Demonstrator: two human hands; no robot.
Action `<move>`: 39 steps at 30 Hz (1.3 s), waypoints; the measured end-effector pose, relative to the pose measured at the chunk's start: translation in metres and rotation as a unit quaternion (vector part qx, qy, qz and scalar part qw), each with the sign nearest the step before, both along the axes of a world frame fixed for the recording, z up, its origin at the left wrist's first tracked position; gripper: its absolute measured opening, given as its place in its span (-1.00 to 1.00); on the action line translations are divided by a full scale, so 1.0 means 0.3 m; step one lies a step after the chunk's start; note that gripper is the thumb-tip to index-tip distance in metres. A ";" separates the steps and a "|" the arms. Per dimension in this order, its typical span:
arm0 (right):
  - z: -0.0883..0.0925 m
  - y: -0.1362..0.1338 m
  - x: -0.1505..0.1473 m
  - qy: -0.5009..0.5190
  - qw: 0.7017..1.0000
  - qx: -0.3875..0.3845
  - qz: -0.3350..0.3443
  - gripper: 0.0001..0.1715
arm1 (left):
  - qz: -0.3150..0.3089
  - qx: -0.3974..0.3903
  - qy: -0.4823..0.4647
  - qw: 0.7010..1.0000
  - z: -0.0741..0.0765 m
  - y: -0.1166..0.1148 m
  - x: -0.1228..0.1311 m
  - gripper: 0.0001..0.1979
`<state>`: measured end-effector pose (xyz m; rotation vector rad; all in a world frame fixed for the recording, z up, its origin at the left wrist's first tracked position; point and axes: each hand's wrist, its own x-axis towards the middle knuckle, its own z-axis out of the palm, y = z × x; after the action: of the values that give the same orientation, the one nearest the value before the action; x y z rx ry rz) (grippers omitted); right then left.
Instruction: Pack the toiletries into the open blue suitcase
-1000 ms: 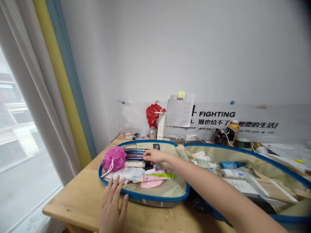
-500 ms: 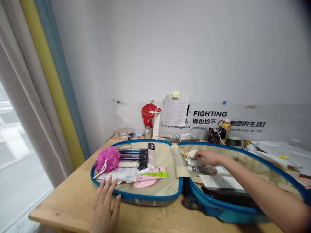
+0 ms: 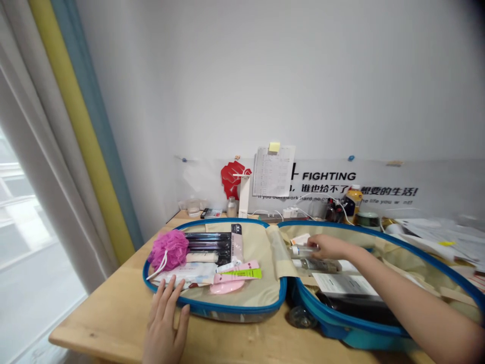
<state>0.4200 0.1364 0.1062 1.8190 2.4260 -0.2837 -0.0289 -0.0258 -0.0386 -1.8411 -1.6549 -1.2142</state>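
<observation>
My left hand (image 3: 164, 323), at the near edge of the blue-rimmed suitcase (image 3: 231, 307), has slender bare fingers, and over the suitcase my right hand (image 3: 331, 246) and right forearm (image 3: 413, 308) are bare too.

1. My right grip (image 3: 329, 246) closes on a small clear bottle (image 3: 302, 251) with a white cap, held nearly level over the right half of the suitcase.
2. A second clear bottle (image 3: 315, 265) lies just below it, inside that half.
3. My left grip (image 3: 164, 323) sits open, fingers spread, its fingertips on the near blue rim of the suitcase (image 3: 227, 307).
4. The suitcase lies opened flat, with two beige-lined halves side by side.
</observation>
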 end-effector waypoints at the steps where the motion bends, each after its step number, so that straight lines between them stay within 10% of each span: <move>1: 0.025 -0.007 -0.005 0.011 1.000 0.007 0.000 -0.66 | 0.000 0.000 -0.002 1.000 0.000 0.000 0.000 -0.50; 8: 0.147 -0.042 -0.271 0.055 0.994 0.050 0.079 -0.62 | -0.005 0.000 -0.022 1.000 0.007 -0.004 0.005 -0.51; 18: 0.009 -0.017 -0.655 -0.038 0.987 -0.020 0.152 -0.64 | -0.002 -0.006 -0.015 1.000 -0.002 0.001 0.000 -0.51; 29: 0.163 0.098 -0.283 -0.020 0.997 0.051 0.057 -0.63 | 0.000 0.003 -0.002 1.000 0.001 -0.001 0.002 -0.50; 39: -0.038 0.058 -0.025 -0.103 0.994 0.038 -0.015 -0.61 | -0.001 0.003 -0.006 1.000 0.004 -0.002 0.002 -0.52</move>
<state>0.4124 0.1539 0.0949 1.8154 2.2992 -0.0048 -0.0282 -0.0264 -0.0373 -1.8360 -1.6532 -1.2317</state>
